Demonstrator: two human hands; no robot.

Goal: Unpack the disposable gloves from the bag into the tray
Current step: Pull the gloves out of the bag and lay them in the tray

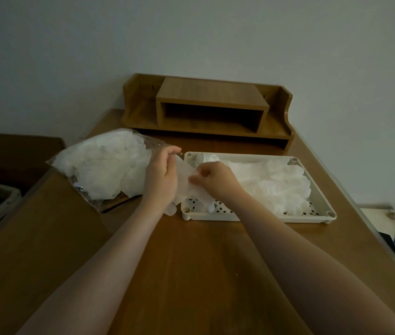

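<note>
Both forearms are reaching forward to the tray's (pixel 259 217) left rim, where the left hand (pixel 161 176) and right hand (pixel 212 180) are each pinching one translucent glove (pixel 183 180) with curled fingers. It is draping, it seems, over that rim. More gloves (pixel 278 182) are lying inside the tray; the bag (pixel 102 165) is sitting just left. Bare desk (pixel 191 262) is spreading in front of the tray.

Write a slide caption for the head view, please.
Both hands hold one glove between bag and tray.
</note>
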